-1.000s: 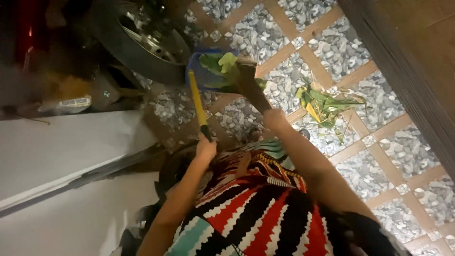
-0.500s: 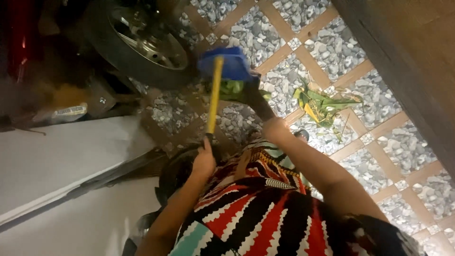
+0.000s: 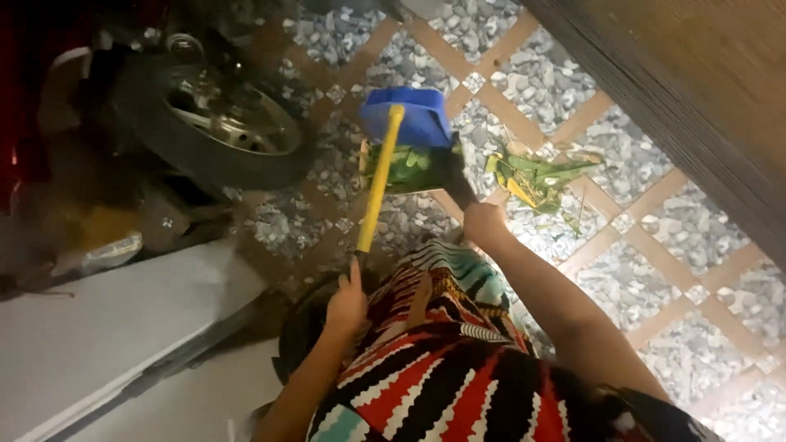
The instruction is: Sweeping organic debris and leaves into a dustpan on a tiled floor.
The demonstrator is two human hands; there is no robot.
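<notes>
The left hand grips a yellow-handled blue dustpan tilted on the pebble-tiled floor; the right hand holds a short broom pushing green leaf scraps into it, beside a motorbike wheel.

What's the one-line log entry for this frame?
left hand: grips yellow dustpan handle | right hand: grips brush | blue dustpan: holds green leaves

You've got open pebble-tiled floor to the right, w/ a loose pile of green leaves on it. Black motorbike wheel blocks the left, brown wooden wall closes the far right.
</notes>
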